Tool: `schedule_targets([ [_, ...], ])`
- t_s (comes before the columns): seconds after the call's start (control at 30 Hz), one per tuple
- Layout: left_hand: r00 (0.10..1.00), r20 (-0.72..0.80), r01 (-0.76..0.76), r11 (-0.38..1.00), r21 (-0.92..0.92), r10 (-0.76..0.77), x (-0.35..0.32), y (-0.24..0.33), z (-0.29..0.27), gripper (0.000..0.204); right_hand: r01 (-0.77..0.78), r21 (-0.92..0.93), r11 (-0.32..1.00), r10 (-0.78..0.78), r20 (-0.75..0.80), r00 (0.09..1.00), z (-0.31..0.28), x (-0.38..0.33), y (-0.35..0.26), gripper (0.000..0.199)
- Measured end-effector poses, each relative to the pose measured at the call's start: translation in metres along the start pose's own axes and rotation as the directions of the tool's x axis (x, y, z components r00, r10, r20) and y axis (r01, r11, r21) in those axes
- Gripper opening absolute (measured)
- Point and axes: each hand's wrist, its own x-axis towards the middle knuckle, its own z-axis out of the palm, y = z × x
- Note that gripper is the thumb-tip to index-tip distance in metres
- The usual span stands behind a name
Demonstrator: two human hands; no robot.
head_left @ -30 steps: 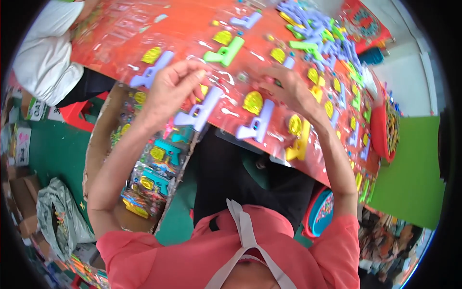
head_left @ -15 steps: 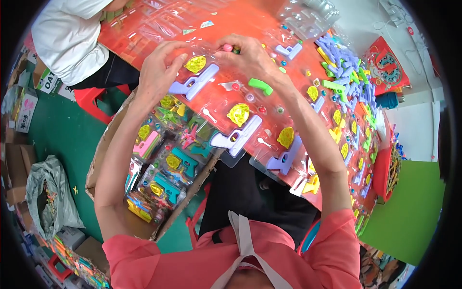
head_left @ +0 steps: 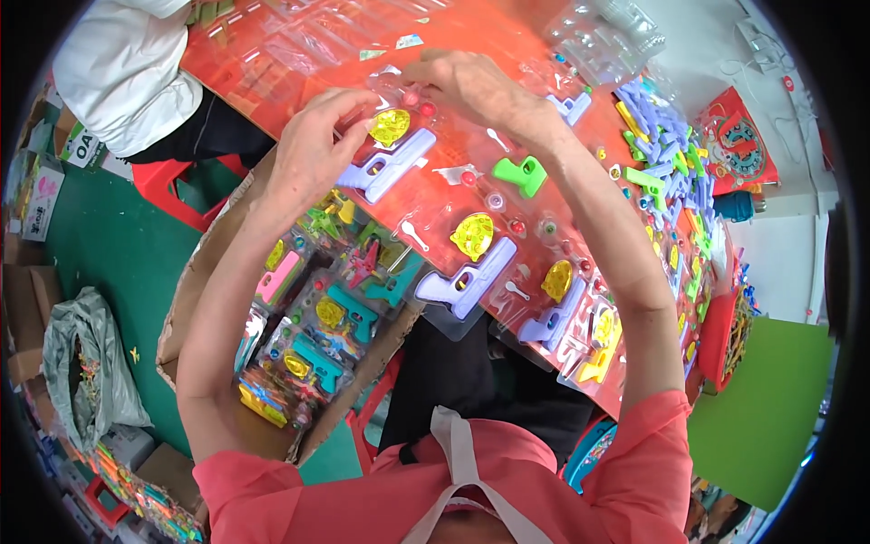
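Observation:
My left hand (head_left: 317,145) has its fingers and thumb at the left edge of a clear blister tray, seemingly gripping it. In that tray lie a purple toy gun (head_left: 391,166) and a yellow plastic piece (head_left: 391,128). Over the tray's far end, my right hand (head_left: 476,86) is curled, its fingertips close to a pink ball (head_left: 410,98) and a red ball (head_left: 427,109). Whatever those fingers hold is hidden. Nearer me, a second purple toy gun (head_left: 468,279) sits in its tray below another yellow piece (head_left: 473,236). A green toy gun (head_left: 520,176) lies right of my hands.
A cardboard box (head_left: 362,385) of packed toy sets stands left of the red table (head_left: 471,23). Loose toy guns are heaped (head_left: 666,145) at the right. Clear trays are stacked (head_left: 607,36) at the back. A person in a white shirt (head_left: 127,82) is at far left.
My right hand has shifted up and left, off the pink ball that was at its fingertips and now shows in the tray. My left hand stays at the tray's edge. The whole view has shifted slightly.

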Motion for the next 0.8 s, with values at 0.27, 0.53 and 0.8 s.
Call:
schedule_targets([
  [0.27, 1.000, 0.011, -0.025, 0.999, 0.022, 0.025, -0.004, -0.003, -0.003, 0.025, -0.042, 0.088, 0.995, 0.036, 0.063, 0.997, 0.010, 0.025, 0.007, 0.024],
  [0.53, 0.981, -0.011, -0.187, 0.953, 0.238, 0.195, 0.020, -0.002, -0.004, 0.026, -0.065, 0.082, 0.995, 0.066, -0.008, 0.998, -0.011, 0.016, 0.028, 0.022],
  [0.8, 0.974, 0.131, -0.212, 0.952, 0.220, 0.186, 0.064, -0.024, 0.009, 0.026, -0.376, 0.078, 0.923, 0.381, -0.082, 0.921, -0.105, -0.059, 0.032, 0.023],
])
